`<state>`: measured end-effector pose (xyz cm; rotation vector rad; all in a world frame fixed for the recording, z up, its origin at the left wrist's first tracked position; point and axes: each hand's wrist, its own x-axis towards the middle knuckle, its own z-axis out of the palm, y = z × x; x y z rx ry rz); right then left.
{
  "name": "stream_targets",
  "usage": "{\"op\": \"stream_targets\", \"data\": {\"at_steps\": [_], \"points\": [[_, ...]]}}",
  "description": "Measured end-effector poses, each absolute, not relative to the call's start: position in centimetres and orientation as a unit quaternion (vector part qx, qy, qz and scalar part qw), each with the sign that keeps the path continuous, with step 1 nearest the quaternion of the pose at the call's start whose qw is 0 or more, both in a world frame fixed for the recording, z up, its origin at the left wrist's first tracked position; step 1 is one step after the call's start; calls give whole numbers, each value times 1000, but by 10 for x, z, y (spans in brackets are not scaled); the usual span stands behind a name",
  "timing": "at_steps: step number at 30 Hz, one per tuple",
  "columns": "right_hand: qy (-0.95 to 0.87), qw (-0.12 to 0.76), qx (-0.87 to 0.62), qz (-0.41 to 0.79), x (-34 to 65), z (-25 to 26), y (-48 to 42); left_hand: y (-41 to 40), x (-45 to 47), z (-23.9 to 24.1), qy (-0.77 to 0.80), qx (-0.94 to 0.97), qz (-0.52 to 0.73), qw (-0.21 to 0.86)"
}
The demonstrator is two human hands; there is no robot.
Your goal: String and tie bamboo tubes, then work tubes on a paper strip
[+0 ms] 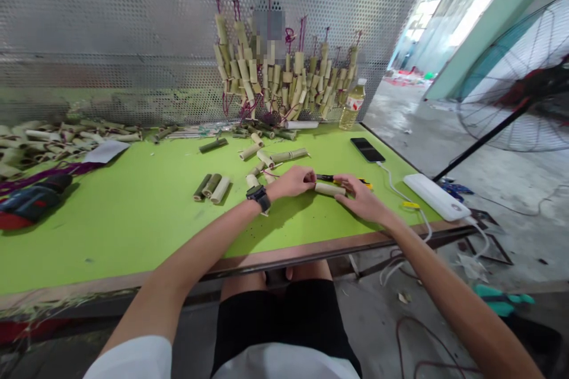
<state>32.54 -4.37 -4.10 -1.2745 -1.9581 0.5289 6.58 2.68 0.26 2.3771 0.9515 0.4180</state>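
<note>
My left hand (294, 181) is closed around one end of a short pale bamboo tube (329, 189) lying on the green table (133, 219). My right hand (361, 196) grips the tube's other end, fingers curled over it. A dark thin tool with a yellow tip (326, 178) lies just behind the tube, touching my fingers. A black watch (259, 196) sits on my left wrist.
Loose bamboo pieces (212, 186) lie left of my hands, with others (267, 157) behind. Strung bamboo bundles (280, 80) lean on the perforated metal wall. A bottle (352, 105), phone (367, 149), white power strip (435, 196) and fan (524, 83) are to the right.
</note>
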Motion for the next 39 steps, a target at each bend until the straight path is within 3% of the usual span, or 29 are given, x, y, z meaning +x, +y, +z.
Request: {"op": "stream_targets", "data": {"at_steps": [4,9,15,24,29,39], "points": [[-746,351,-553,125,342,-38,-52,27,68,-1,365,864,178,298],[-715,313,-598,180,348,-35,-60,20,77,-2,368,847,198,329],[-683,360,-604,196,338,-41,-58,16,80,6,412,799,202,389],[-599,515,-555,261,321,-36,-61,16,80,17,410,735,238,484],[-593,519,-518,333,306,-26,-66,6,85,23,375,734,252,508],[-566,539,-544,304,288,-9,-65,1,81,32,387,716,284,506]]}}
